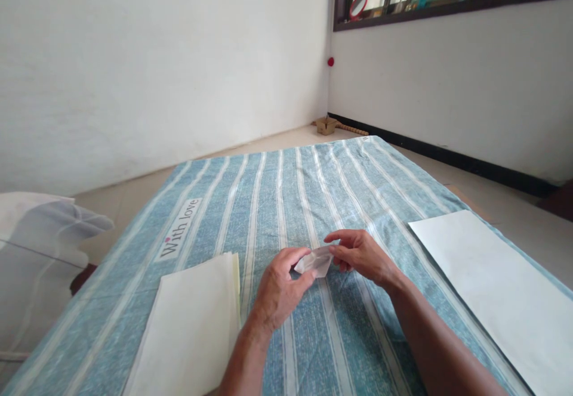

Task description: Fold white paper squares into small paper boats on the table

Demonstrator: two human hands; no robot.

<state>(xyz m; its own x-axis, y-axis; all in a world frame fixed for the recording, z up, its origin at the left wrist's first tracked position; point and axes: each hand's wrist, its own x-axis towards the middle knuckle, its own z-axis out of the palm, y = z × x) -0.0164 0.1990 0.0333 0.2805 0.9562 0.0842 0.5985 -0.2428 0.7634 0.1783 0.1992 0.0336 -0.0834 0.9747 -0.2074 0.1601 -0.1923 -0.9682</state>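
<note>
A small folded white paper point(316, 261), creased to angular points, is between my two hands above the striped cloth. My left hand point(284, 282) grips its left end, thumb below and fingers above. At its right edge, my right hand point(360, 255) pinches the paper with the thumb and curled fingers, while the index finger sticks out above. The fingertips of the right hand partly cover that edge. I cannot tell what shape the paper is folded into.
A blue-and-white striped cloth point(264, 205) covers the table. To the left lies a stack of paper sheets point(192, 318), to the right a large white sheet point(496, 294). A small cardboard box point(326, 125) sits on the floor beyond. Sheer fabric point(40, 265) hangs at far left.
</note>
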